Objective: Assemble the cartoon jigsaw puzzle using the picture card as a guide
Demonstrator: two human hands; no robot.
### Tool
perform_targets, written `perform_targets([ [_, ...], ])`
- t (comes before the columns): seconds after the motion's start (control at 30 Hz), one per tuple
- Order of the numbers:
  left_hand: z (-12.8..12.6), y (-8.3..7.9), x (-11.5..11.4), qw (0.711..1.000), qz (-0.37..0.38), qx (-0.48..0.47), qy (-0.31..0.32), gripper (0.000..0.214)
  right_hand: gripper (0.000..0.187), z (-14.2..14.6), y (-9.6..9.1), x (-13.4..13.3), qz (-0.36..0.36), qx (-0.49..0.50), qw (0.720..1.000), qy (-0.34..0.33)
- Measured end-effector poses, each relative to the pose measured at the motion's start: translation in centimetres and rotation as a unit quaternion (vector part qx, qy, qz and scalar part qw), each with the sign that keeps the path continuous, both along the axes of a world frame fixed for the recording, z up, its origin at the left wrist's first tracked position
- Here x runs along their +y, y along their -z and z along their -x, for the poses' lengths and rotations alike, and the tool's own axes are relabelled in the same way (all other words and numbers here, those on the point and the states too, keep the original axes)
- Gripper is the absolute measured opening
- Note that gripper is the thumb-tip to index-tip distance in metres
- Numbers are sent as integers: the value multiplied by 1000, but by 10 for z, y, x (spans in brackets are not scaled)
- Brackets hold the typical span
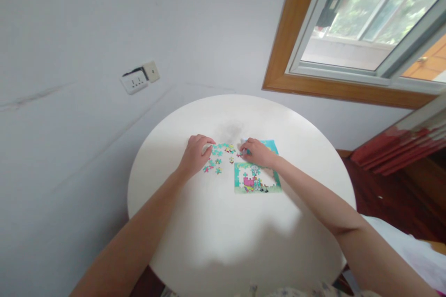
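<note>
A partly assembled teal jigsaw puzzle (257,181) lies on the round white table (216,232), right of centre. Several loose puzzle pieces (219,157) are scattered just left of it. My left hand (195,154) rests at the left edge of the loose pieces, fingers curled and pinched at a piece there. My right hand (257,152) lies over the puzzle's upper part, fingers closed in a pinch by the loose pieces; what it holds is too small to make out.
A white wall with a power socket (139,79) stands behind the table. A wood-framed window (351,37) is at the upper right. Dark wooden floor and a red object (397,148) lie to the right.
</note>
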State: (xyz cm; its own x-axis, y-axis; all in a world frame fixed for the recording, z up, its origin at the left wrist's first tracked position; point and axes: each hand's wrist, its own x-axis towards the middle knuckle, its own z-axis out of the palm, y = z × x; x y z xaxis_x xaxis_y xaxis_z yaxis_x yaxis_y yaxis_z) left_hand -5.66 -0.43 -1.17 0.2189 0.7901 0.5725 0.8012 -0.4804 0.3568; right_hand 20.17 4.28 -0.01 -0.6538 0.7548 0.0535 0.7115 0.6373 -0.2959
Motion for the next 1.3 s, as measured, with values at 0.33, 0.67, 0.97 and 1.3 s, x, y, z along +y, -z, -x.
perform_targets([
  [0.33,0,1,2,1000,3,-5,10,14,18,12,-11,6,54,-18,998,6],
  [0.67,-1,0,1,1000,6,-7,11,14,11,15,-6,7,115,79,990,23],
  [0.97,-10,1,-4,998,34,3,44,17,13,-7,1,2,155,160,975,13],
  [1.3,-7,6,-1,997,42,7,65,19,22,-13,3,19,69,93,991,66],
])
